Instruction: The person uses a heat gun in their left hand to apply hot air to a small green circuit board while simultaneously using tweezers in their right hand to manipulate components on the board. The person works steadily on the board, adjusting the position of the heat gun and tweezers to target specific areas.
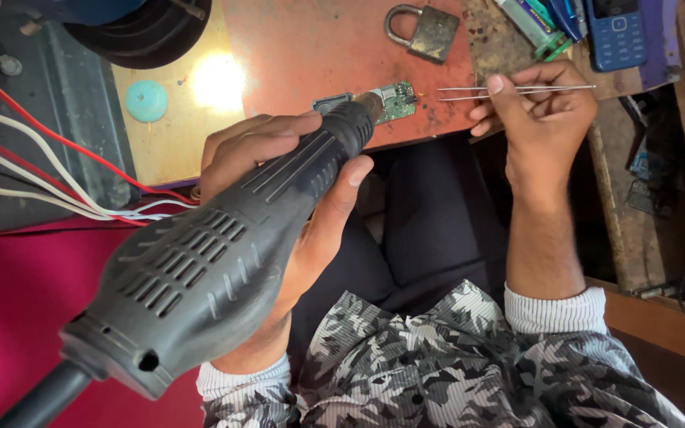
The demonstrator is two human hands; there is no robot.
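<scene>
My left hand (295, 190) grips a dark grey hot air gun (223, 261), its nozzle aimed at a small green circuit board (394, 101) lying on the red-brown mat (311, 47). The gun's body fills the lower left and its cable runs off the bottom left. My right hand (537, 119) pinches metal tweezers (469, 92) just right of the board, their tips pointing left toward it without touching it.
A brass padlock (426, 32) lies beyond the board. A blue keypad phone (616, 32) and a green tool (537, 28) sit at the top right. A teal disc (147, 101) rests on the wooden bench. Red and white wires (49, 174) cross the left.
</scene>
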